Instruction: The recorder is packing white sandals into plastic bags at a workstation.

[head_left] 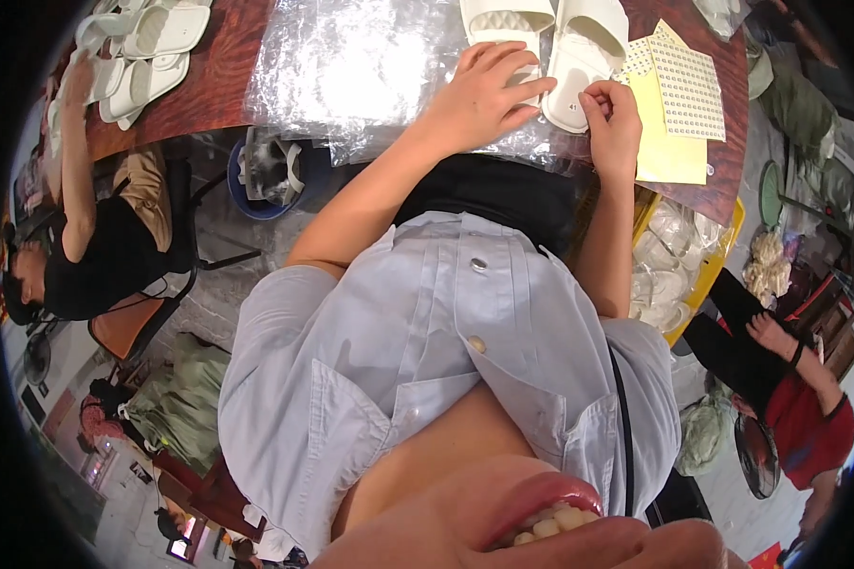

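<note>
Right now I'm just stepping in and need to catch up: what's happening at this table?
A person in a pale blue shirt works on a pair of white foam slippers lying on clear plastic sheeting. The left hand rests on one slipper; the right hand pinches at the other's heel. Yellow sticker sheets lie beside them.

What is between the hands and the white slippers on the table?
Nothing visible. The left hand already lies on the left slipper. The right hand touches the heel end of the right slipper, where a small round sticker sits. The sticker sheets lie to the right, apart from both slippers.
</note>
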`<action>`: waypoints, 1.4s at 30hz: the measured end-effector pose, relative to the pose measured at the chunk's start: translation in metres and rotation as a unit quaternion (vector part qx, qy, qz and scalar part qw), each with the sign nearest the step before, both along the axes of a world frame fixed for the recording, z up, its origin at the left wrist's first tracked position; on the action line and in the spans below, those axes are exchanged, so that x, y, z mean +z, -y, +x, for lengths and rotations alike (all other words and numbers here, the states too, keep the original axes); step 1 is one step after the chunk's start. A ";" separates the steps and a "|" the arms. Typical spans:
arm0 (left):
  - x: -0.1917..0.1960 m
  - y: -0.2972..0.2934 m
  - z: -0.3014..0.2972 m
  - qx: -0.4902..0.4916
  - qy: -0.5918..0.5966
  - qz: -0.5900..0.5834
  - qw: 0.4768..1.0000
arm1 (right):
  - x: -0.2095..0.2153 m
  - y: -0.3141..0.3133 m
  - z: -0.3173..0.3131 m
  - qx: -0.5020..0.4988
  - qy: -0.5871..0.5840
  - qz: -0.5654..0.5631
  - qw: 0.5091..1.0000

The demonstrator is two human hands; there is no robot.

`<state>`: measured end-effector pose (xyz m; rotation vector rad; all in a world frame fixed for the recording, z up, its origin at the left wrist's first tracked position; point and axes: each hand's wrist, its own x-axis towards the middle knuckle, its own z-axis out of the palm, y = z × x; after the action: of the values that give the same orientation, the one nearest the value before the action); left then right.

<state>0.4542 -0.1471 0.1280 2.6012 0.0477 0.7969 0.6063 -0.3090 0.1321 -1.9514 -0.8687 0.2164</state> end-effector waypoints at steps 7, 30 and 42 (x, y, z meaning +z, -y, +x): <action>-0.001 0.000 0.000 0.003 -0.005 -0.001 1.000 | 0.005 0.003 -0.002 0.017 0.007 -0.014 1.000; 0.003 0.007 0.000 0.005 0.040 -0.005 0.999 | 0.041 -0.090 0.044 0.107 0.261 -0.091 0.955; -0.017 0.010 0.013 0.023 -0.123 0.035 0.992 | 0.084 -0.124 0.031 0.134 0.297 -0.059 0.944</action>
<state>0.4674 -0.1572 0.1108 2.7599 0.1549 0.4969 0.6374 -0.1851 0.2162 -2.0339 -1.5480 -0.1854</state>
